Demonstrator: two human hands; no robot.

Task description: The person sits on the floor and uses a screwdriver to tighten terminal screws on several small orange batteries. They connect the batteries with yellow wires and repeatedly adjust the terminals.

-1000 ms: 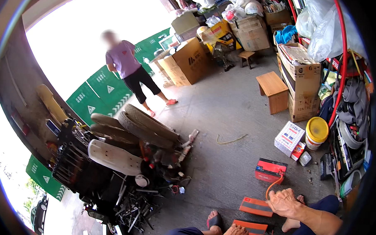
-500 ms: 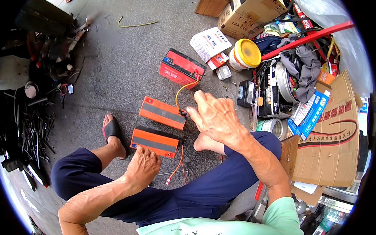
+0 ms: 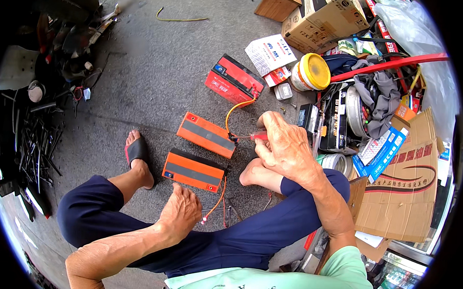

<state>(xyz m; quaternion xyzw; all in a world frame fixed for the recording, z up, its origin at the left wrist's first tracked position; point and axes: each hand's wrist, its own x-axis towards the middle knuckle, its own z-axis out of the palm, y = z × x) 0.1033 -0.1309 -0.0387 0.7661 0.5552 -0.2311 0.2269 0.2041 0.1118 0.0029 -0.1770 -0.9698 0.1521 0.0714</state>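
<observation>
The right hand (image 3: 287,146) gripped a red-handled screwdriver (image 3: 258,136), its tip pointing toward nine o'clock at the near end of the upper orange rectangular battery (image 3: 207,134), whose long axis ran ten-to-four. The left hand (image 3: 180,211) rested open on the concrete floor (image 3: 142,80), at six o'clock from the lower orange battery (image 3: 194,169).

A rough grey concrete floor (image 3: 157,75) carries 3 flat rectangular batteries: 1 red-cased battery (image 3: 234,79) beyond the gripping right hand, 2 orange-cased ones, 1 (image 3: 207,134) just left of that grip and 1 (image 3: 194,169) nearer the body. A bent yellow-green wire scrap (image 3: 181,18) lies far beyond. A heap of dark metal rods (image 3: 32,148) sits well left.
</observation>
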